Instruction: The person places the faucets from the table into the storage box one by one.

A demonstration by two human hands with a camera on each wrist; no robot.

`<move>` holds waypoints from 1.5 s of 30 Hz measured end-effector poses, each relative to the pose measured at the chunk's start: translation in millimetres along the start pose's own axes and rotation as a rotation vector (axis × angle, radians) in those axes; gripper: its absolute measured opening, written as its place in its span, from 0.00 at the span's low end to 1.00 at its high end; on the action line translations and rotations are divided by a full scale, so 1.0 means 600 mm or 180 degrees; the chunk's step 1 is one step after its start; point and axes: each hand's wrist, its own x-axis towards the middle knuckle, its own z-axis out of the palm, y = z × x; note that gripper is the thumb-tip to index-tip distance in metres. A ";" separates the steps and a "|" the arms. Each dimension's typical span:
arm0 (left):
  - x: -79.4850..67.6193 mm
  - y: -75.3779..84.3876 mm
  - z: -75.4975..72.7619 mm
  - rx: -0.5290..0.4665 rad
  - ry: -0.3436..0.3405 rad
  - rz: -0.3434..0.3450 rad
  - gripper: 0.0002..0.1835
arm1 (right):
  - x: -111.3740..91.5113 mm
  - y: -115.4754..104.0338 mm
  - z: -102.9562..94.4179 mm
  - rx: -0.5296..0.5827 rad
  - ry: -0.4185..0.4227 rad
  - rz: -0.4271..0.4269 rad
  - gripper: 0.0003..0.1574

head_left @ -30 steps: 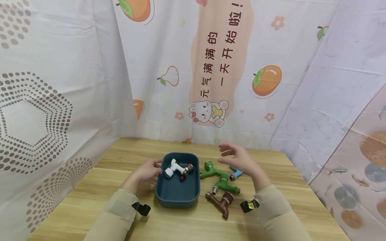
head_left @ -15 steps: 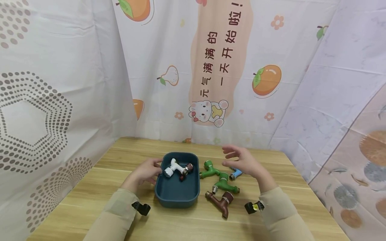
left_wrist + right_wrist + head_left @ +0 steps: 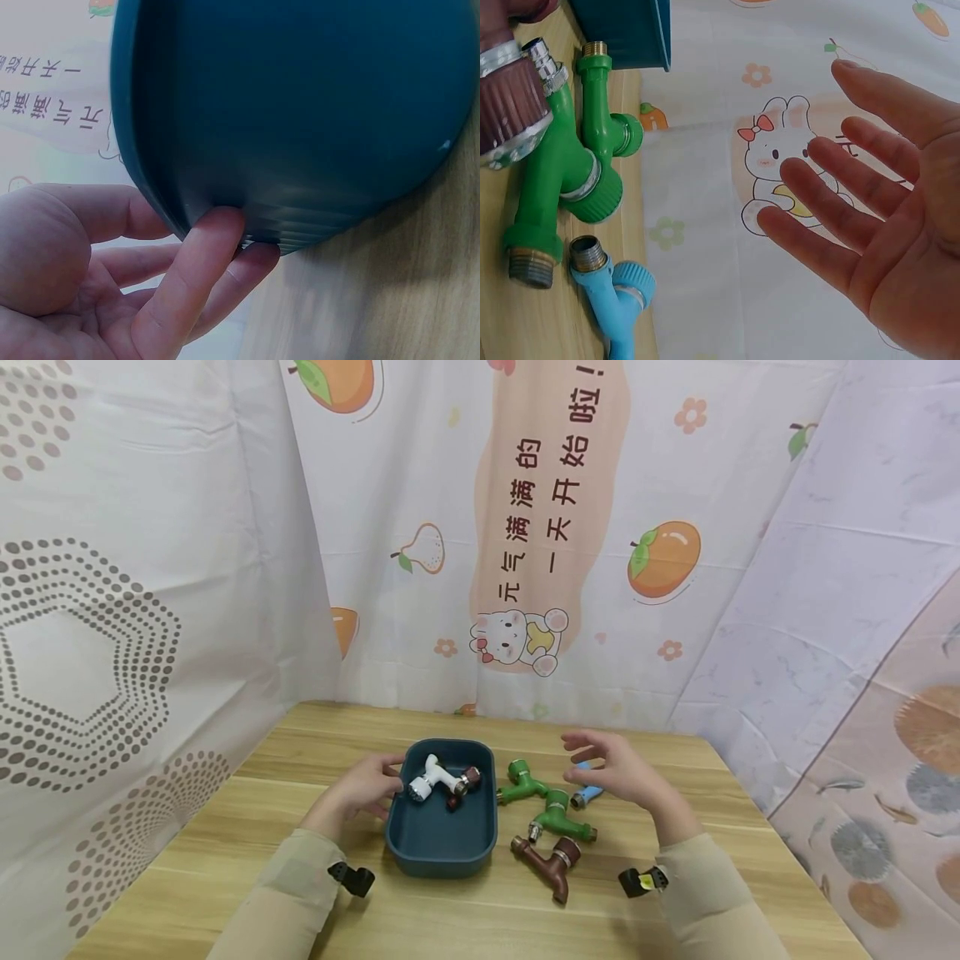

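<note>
A dark teal plastic bin (image 3: 442,843) sits on the table, and my left hand (image 3: 366,787) holds its left side by the rim. Close up in the left wrist view, fingertips (image 3: 217,225) press against the bin's outer wall. A white faucet (image 3: 437,777) lies inside over a brown faucet (image 3: 471,777), which is partly hidden. My right hand (image 3: 618,768), with nothing in it, hovers above a blue faucet (image 3: 588,795) and overlaps part of it in the head view. Its fingers are spread and loosely bent in the right wrist view.
Right of the bin lie two green faucets (image 3: 522,787) (image 3: 558,822), with another brown faucet (image 3: 551,866) nearer the front. A printed curtain (image 3: 420,652) hangs behind the wooden table (image 3: 712,810), and more cloth stands at both sides.
My right hand has moved right and a little lower, from beside the green faucets to over the blue faucet. The left hand and the bin stay where they were.
</note>
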 end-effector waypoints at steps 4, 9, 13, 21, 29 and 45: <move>-0.002 0.001 -0.001 -0.0011 -0.0034 0.0005 0.34 | -0.007 0.005 -0.002 0.0014 -0.0093 0.0076 0.38; -0.002 0.002 -0.001 -0.0015 -0.0009 0.0007 0.34 | -0.016 0.007 -0.002 0.0013 -0.0177 0.0184 0.38; -0.003 0.003 0.000 0.0016 0.0013 -0.0003 0.33 | -0.020 0.011 -0.001 0.0086 -0.0241 0.0153 0.37; -0.007 0.005 0.001 0.0071 0.0019 0.0030 0.33 | -0.028 0.027 0.005 0.0055 -0.0323 0.0107 0.36; -0.007 0.004 0.001 0.0063 0.0021 0.0029 0.33 | -0.035 0.046 0.010 -0.0062 -0.0381 0.0080 0.39; -0.005 0.003 0.001 0.0033 0.0031 0.0043 0.33 | -0.044 0.065 0.035 -0.0161 -0.0538 0.0133 0.38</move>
